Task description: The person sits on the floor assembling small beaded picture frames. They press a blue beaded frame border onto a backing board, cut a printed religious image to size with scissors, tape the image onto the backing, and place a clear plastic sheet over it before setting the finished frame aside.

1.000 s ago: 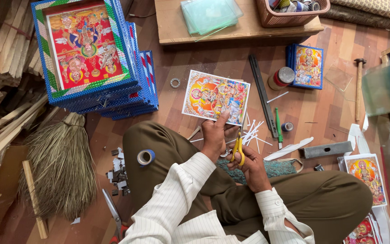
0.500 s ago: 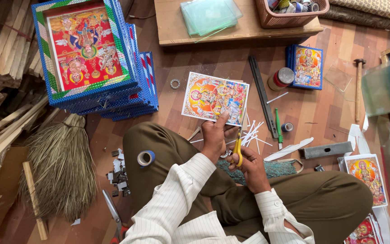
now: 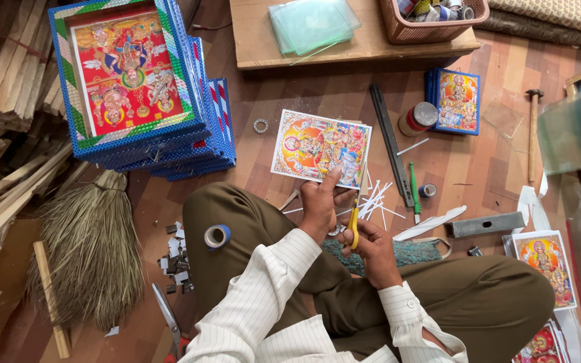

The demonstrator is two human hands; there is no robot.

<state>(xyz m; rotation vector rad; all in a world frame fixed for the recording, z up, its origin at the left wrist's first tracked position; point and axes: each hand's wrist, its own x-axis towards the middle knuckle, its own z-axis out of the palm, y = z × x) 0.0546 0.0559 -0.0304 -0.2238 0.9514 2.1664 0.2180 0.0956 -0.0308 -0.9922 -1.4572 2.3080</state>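
Just below the bright rectangular picture print lying flat on the wooden floor, your left hand has its fingers closed on the print's near edge, thumb and fingertips pinched together on the paper. Your right hand sits just right of it, fingers curled shut through the yellow-handled scissors, whose blades point up toward the print (you cannot tell from here whether the blades are parted). Thin white paper strips lie scattered at the print's lower right corner, touching one another. Right of the print lies a long dark flat metal ruler, and beyond that a small blue-framed picture. Left of the print stands a stack of large blue patterned frames, and between the two a small metal ring. Below and left of the print, a blue roll of tape rests on your knee.
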